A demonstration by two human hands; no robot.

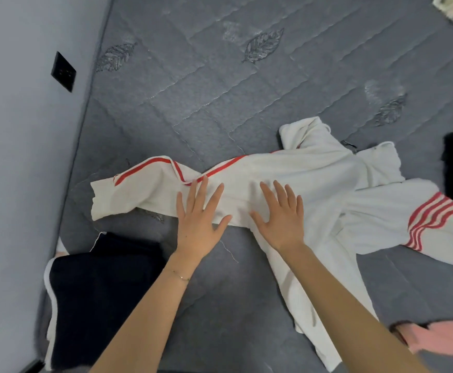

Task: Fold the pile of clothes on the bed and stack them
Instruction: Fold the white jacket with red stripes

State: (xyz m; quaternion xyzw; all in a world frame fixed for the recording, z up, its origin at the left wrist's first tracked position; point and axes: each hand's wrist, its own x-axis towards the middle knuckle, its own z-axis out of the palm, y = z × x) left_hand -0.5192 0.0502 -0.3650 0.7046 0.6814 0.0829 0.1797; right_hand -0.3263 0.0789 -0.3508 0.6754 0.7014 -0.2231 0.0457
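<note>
Both hands (240, 215) flat on white garment (314, 179)

Beneath the fingers of the left hand (199, 224) and right hand (282, 222) the white garment (314, 170) was matt, soft, creased cloth with red stripes. Beyond the fingertips the mattress (220, 90) was grey quilted fabric, its stitched leaves faintly shiny.

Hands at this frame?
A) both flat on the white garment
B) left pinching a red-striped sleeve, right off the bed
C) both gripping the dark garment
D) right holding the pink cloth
A: the left hand and the right hand both lie palm-down with straight, spread fingers on the white garment; neither curls round any cloth.
</note>
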